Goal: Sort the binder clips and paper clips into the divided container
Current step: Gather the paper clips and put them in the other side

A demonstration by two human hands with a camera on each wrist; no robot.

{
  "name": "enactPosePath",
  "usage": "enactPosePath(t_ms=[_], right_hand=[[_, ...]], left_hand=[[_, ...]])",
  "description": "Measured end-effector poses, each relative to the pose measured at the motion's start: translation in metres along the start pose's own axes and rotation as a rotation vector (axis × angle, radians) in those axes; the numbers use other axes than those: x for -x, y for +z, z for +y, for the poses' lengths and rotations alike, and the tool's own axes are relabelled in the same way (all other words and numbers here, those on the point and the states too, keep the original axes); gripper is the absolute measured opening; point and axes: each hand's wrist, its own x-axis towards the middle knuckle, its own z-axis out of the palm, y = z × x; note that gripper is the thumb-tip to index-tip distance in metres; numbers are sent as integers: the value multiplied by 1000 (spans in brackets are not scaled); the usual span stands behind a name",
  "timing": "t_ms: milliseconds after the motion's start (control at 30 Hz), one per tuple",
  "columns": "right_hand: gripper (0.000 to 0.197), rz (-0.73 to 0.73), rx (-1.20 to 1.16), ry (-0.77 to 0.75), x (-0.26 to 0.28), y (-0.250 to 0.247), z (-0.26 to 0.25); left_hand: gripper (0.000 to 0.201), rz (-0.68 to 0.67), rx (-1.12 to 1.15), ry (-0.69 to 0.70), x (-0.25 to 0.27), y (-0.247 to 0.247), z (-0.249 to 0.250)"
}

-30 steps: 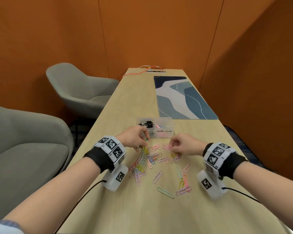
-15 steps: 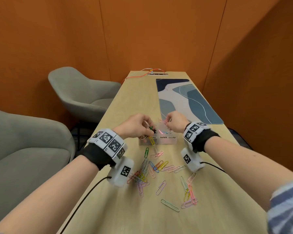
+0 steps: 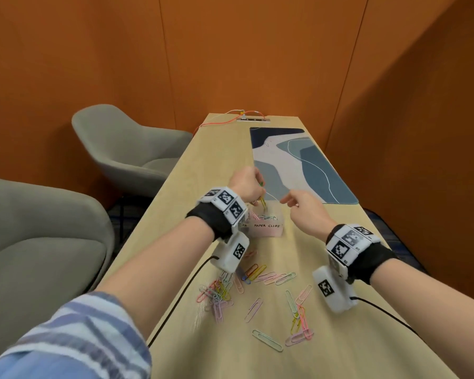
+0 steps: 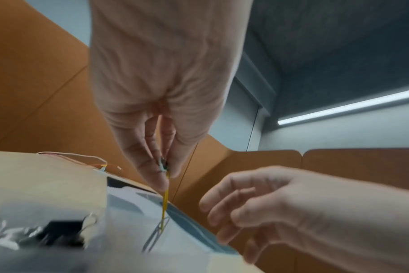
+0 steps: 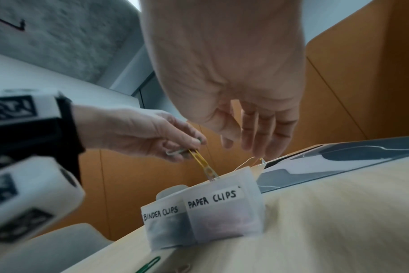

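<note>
A small translucent divided container (image 3: 268, 231) (image 5: 222, 206) stands mid-table, labelled "BINDER CLIPS" on the left and "PAPER CLIPS" on the right. My left hand (image 3: 248, 188) (image 4: 162, 171) hovers over it and pinches a few paper clips; a yellow paper clip (image 3: 262, 202) (image 4: 165, 199) (image 5: 202, 163) hangs from the fingertips into the paper clip side. Black binder clips (image 4: 58, 232) lie in the left compartment. My right hand (image 3: 298, 205) (image 5: 243, 133) floats just right of the container, fingers loose and holding nothing. Several coloured paper clips (image 3: 255, 291) are scattered on the near table.
A blue patterned desk mat (image 3: 298, 165) lies beyond the container on the right. An orange cable and a power strip (image 3: 253, 119) sit at the table's far end. Two grey armchairs (image 3: 126, 149) stand left of the table. Orange walls close in around it.
Both hands rose from the clip pile to the container. The right hand has let go of its clips and pulled back to the right; the left now dangles clips over the paper clip side.
</note>
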Motion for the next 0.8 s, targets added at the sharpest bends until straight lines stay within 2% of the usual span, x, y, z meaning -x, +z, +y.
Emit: enactPosePath(t_ms=[100,167,300,433,567,667,733,800], right_hand=[[39,9,-14,-11,10,1,10],[34,-40,0,-28,17,3,12],[30,-330,114,-151,33,17,2],[47,-525,269,-339,45,43,-24],[51,-616,394,-428,48,65,-49],[45,-670,479,-437,47,65,-52],[37,-681,475,-432,50,56,-46],[41,-661,483,-443,57,46,-34]], left_hand=[[24,-63,-89,4,2,14,-4],[28,-125,-92,24,5,16,-5],[33,-161,-67,44,17,5,-9],[29,-153,-36,79,35,-15,-15],[21,-137,-24,83,59,-28,-31],[18,-151,-107,49,76,-34,-49],[20,-211,-203,17,88,-36,-60],[27,-310,-316,-30,101,-33,-67]])
